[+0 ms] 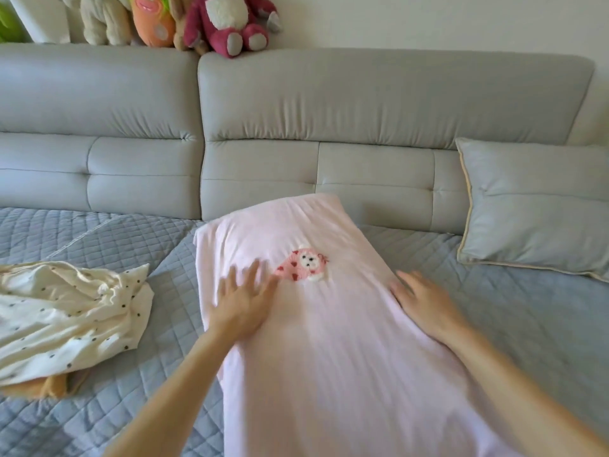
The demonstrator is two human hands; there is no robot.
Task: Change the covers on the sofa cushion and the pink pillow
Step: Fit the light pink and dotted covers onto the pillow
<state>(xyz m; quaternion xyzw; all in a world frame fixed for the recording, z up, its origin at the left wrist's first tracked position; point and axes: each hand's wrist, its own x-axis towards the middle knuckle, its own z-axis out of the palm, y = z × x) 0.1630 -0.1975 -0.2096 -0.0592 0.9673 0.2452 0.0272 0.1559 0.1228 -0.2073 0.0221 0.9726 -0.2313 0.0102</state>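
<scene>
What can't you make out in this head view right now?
- Pink pillow: near end cut off by the bottom edge, so its opening is unseen.
- Tan item: mostly hidden under the dotted cream cover.
- Left hand fingers: motion-blurred.
- Grey cushion: right side cut off.

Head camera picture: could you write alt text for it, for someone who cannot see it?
Two bare hands, the left hand and the right hand, lie flat with straight fingers on a long pale pink pillow bearing an embroidered pink animal patch, on a grey quilted sofa seat. A crumpled cream dotted fabric cover lies to the left; a grey square cushion leans at the right.
</scene>
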